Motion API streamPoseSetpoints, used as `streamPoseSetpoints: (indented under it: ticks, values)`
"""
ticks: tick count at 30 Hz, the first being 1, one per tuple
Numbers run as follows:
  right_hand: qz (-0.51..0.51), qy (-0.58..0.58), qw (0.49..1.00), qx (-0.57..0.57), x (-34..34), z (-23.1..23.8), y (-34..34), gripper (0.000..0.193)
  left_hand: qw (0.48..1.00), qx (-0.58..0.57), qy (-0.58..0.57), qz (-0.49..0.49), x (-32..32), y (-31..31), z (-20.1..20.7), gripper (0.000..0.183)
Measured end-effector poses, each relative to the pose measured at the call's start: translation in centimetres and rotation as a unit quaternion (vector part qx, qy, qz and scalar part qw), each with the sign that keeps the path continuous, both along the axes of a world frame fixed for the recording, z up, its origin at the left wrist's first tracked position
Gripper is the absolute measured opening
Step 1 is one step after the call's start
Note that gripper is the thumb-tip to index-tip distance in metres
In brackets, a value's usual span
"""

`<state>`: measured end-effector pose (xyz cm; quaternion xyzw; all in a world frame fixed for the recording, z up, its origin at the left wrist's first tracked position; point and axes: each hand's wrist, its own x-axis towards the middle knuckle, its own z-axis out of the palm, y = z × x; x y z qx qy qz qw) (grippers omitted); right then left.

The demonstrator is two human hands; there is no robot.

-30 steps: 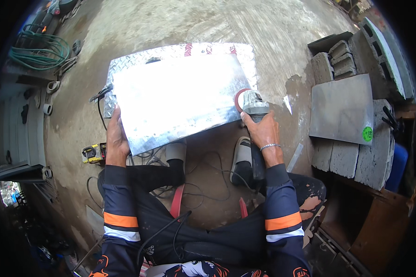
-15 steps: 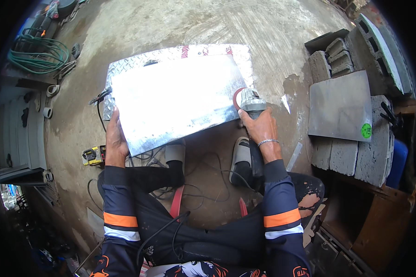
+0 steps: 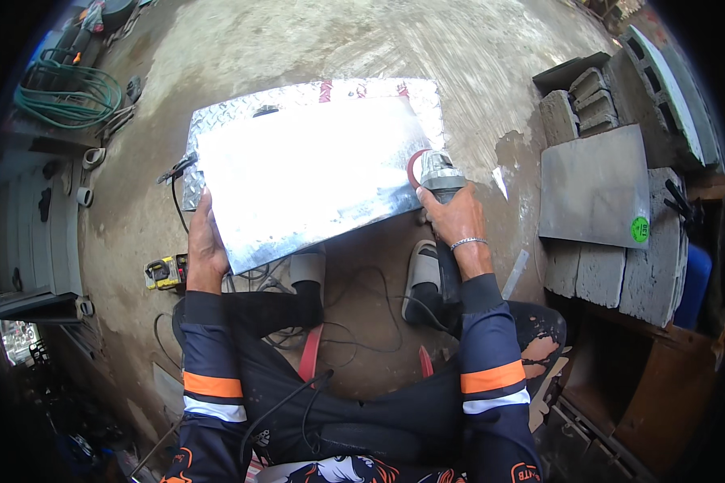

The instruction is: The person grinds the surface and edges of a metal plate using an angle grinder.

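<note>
A bright, shiny metal sheet [image 3: 314, 177] lies tilted over a diamond-patterned metal plate [image 3: 205, 121] on the ground. My left hand [image 3: 208, 245] grips the sheet's left edge near its lower corner. Wrapped round an angle grinder [image 3: 443, 179] is my right hand [image 3: 455, 221], with a bracelet at the wrist. The grinder's reddish disc [image 3: 416, 167] is at the sheet's right edge; whether it spins I cannot tell. A clamp [image 3: 177, 167] with a black cable sits at the left edge of the patterned plate.
A yellow and black tool [image 3: 166, 272] stands left of my left hand. Cables [image 3: 362, 322] trail between my slippered feet [image 3: 421, 278]. Concrete blocks [image 3: 596, 274] with a second metal sheet [image 3: 594, 185] leaning on them line the right. A coiled green hose [image 3: 68, 95] lies far left.
Hardly anything differs. The metal sheet, both hands and the grinder appear very slightly farther right in the picture, as does the whole scene.
</note>
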<state>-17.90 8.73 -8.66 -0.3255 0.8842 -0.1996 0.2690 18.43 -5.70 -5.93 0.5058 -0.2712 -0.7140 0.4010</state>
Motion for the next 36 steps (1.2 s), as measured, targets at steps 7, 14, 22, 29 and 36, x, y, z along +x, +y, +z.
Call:
streamPoseSetpoints:
  ticks: [7,14,22,29,36]
  values:
    - [0.082,-0.034,0.996,0.003,4.3,2.6,0.0,0.093,1.000,-0.008,0.003,-0.002,0.5,-0.1,-0.5,0.065]
    - [0.010,-0.015,1.000,0.000,0.4,-0.3,2.9,0.094,1.000,-0.007,-0.009,-0.006,0.7,-0.2,-0.3,0.065]
    - [-0.059,-0.014,0.998,0.028,-2.1,-1.0,5.0,0.093,0.999,0.025,0.036,0.001,0.5,-0.6,-1.2,0.055]
    - [0.026,-0.042,0.999,0.017,1.6,0.4,4.8,0.092,1.000,0.009,-0.012,0.001,1.1,0.0,-3.4,0.065]
    - [-0.096,-0.001,0.994,-0.052,-3.8,-1.1,6.3,0.086,0.997,0.019,-0.069,0.025,-1.1,2.2,-5.8,0.071]
